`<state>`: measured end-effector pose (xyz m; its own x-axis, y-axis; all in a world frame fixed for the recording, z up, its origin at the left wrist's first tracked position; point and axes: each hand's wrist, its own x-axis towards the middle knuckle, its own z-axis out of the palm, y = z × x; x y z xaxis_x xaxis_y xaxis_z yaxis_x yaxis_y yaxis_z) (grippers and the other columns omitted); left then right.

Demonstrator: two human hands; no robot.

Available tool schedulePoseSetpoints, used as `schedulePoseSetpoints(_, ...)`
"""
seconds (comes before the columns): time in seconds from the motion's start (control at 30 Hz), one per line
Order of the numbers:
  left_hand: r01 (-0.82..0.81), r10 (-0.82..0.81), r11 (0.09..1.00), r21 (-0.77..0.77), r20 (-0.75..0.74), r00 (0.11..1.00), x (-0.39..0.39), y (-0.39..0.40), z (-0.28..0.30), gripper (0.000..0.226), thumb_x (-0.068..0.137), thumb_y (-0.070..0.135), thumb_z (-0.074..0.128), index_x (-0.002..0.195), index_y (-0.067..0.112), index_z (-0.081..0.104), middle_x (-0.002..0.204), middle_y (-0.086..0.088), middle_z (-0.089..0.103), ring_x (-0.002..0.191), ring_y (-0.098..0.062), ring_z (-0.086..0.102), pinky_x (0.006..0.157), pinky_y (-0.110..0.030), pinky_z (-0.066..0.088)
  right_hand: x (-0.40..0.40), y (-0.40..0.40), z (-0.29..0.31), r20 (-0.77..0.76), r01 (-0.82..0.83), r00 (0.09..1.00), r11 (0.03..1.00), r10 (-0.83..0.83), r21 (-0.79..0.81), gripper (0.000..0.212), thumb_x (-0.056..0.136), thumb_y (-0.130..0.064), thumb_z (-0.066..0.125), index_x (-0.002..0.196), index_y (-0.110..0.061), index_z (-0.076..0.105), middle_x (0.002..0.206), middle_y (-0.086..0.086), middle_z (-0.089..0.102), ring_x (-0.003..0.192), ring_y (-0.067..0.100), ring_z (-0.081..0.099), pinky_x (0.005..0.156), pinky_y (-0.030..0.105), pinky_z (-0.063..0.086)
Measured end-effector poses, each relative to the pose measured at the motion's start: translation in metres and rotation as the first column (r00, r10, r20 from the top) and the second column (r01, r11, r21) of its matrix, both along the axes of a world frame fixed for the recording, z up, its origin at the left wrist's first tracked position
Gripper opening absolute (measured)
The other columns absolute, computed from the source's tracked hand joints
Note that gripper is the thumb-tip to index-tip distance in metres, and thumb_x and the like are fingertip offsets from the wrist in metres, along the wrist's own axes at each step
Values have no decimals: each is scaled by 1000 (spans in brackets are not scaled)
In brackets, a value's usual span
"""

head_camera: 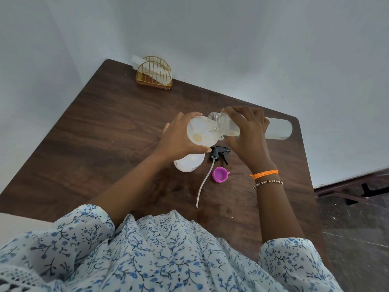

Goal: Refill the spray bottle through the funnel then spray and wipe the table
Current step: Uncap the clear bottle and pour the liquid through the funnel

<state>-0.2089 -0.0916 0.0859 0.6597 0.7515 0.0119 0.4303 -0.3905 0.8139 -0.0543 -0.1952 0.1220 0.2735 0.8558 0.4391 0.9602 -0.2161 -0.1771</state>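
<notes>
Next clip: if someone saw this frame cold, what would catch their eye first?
The two hands meeting mid-table: the right hand tips a clear bottle mouth-first over a white funnel, which the left hand steadies on the spray bottle. Just in front lie the black trigger head with its dip tube and a bright purple cap. A gold wire napkin holder stands at the far corner.

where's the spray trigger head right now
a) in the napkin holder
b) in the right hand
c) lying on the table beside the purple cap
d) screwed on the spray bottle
c: the trigger head lies on the table with its tube stretched out, next to the purple cap; the right hand holds the refill bottle instead.
</notes>
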Motion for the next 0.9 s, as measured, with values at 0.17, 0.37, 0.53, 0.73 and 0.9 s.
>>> schedulePoseSetpoints(0.17, 1, -1, 1000, 8, -5, 1000, 0, 0, 0, 89, 54, 50, 83, 130, 35, 40, 125, 5, 46, 108, -9, 42, 103, -53, 36, 0, 1, 1, 0, -1, 1000, 1000, 1, -6, 60, 65, -11, 79, 120, -22, 59, 119, 3, 59, 107, 31, 45, 84, 40, 30)
schedulePoseSetpoints(0.37, -2, 2, 1000, 8, -7, 1000, 0, -1, 0, 89, 55, 49, 83, 131, 34, 40, 126, 4, 46, 113, -14, 45, 104, -53, 35, 0, 1, 1, 22, 4, 1000, 1000, -5, 18, 61, 63, -5, 77, 118, -23, 59, 116, 1, 60, 104, 31, 46, 82, 39, 29)
schedulePoseSetpoints(0.53, 1, -1, 1000, 5, -16, 1000, 0, -1, 0, 89, 55, 49, 83, 132, 34, 39, 128, 4, 45, 116, -16, 45, 105, -54, 34, 1, 1, 2, 18, -8, 1000, 1000, 8, 21, 59, 64, -8, 78, 118, -22, 59, 117, 3, 60, 105, 32, 46, 81, 38, 29)
schedulePoseSetpoints(0.73, 0, 0, 1000, 7, -11, 1000, 0, 0, -1, 89, 55, 50, 82, 131, 35, 39, 127, 4, 45, 114, -15, 45, 104, -54, 35, 1, 2, 2, 9, -14, 1000, 1000, 14, 22, 58, 64, -10, 78, 118, -21, 60, 116, 3, 60, 106, 33, 47, 82, 41, 32)
schedulePoseSetpoints(0.9, 4, -4, 1000, 7, -4, 1000, 0, -1, 0, 89, 55, 49, 83, 131, 34, 40, 126, 4, 46, 114, -16, 46, 104, -54, 34, 1, 2, 3, 6, -15, 1000, 1000, 15, 14, 58, 65, -11, 79, 118, -21, 60, 117, 3, 60, 107, 33, 47, 83, 39, 28)
